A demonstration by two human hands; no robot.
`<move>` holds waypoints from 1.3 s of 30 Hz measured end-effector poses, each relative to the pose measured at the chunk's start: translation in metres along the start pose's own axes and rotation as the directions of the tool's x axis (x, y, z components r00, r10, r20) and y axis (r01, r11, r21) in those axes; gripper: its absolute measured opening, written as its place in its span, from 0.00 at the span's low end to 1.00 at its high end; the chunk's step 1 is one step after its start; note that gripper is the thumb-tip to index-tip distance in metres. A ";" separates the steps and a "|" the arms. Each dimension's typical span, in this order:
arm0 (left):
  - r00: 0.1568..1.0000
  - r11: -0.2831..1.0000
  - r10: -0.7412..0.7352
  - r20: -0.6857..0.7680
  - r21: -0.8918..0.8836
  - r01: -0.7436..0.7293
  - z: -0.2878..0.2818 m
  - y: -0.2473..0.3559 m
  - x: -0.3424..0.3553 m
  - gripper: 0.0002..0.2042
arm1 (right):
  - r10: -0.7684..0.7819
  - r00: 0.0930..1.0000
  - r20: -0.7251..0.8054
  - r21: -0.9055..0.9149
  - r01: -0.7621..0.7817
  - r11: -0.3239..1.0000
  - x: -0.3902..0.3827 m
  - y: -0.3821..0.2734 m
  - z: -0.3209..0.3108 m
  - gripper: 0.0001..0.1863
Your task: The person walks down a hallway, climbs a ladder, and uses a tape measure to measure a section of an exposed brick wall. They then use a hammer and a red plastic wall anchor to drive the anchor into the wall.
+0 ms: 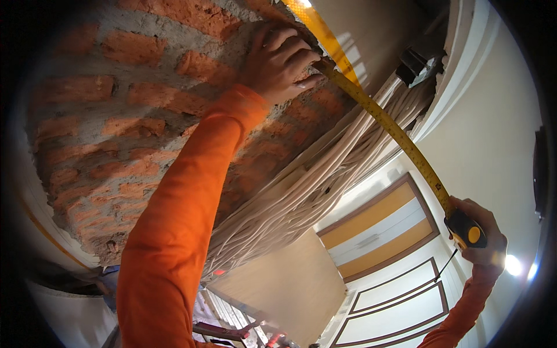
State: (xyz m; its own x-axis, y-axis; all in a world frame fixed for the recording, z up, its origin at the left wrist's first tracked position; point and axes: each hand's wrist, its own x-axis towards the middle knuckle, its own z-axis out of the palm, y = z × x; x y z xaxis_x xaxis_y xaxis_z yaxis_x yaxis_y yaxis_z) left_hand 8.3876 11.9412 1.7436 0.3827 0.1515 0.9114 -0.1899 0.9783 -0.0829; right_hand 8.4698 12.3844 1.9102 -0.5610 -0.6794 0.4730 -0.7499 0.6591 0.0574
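Tension would straighten my bowed yellow metal tape (400, 137): left hand (279, 64) pinches it at orange brickwork's (169, 97) edge, right hand (491, 239) clasps its black-and-yellow case (461, 226).

Curved yellow metal tape blade (400, 135), upper right: smooth. Orange-red brick wall (136, 126), upper left: rough, matt. Orange cloth sleeve (174, 232), lower left: matt.
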 end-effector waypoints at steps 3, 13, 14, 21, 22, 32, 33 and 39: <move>0.999 0.999 0.038 -0.006 0.034 -0.038 0.002 -0.005 -0.002 0.12 | 0.026 0.998 -0.058 0.041 -0.024 0.999 -0.004 -0.020 0.015 0.33; 0.998 0.994 0.039 0.043 0.098 -0.043 0.007 -0.007 -0.014 0.05 | -0.164 0.980 0.115 0.244 0.132 0.961 -0.007 0.056 -0.024 0.52; 0.999 0.995 0.039 0.034 0.094 -0.042 0.007 -0.008 -0.015 0.04 | -0.183 0.978 0.104 0.257 0.152 0.955 -0.006 0.059 -0.024 0.51; 1.000 0.997 0.020 0.011 -0.079 -0.019 0.009 -0.010 -0.015 0.03 | -0.226 0.959 0.172 0.156 0.200 0.967 0.000 0.031 -0.016 0.49; 0.999 0.988 0.025 0.028 -0.154 -0.020 0.009 -0.012 -0.013 0.04 | -0.234 0.953 0.194 0.150 0.207 0.967 0.005 0.024 -0.013 0.48; 0.999 0.985 0.015 -0.030 0.170 -0.009 0.003 -0.009 -0.013 0.03 | -0.183 0.973 0.143 0.166 0.159 0.973 -0.007 0.038 -0.014 0.48; 1.000 0.991 0.022 -0.015 0.133 -0.020 0.000 -0.009 -0.012 0.05 | -0.182 0.972 0.149 0.174 0.155 0.972 -0.010 0.043 -0.018 0.48; 0.999 0.995 0.002 0.050 0.103 -0.007 -0.003 -0.009 -0.006 0.07 | -0.180 0.968 0.177 0.117 0.160 0.980 -0.012 0.046 -0.025 0.48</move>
State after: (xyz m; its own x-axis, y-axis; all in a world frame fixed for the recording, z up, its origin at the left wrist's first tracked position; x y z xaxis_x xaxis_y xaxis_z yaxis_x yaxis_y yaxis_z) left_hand 8.3894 11.9319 1.7378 0.3369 0.1461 0.9301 -0.2843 0.9575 -0.0474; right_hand 8.4507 12.4303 1.9290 -0.4702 -0.8328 0.2923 -0.8660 0.4992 0.0292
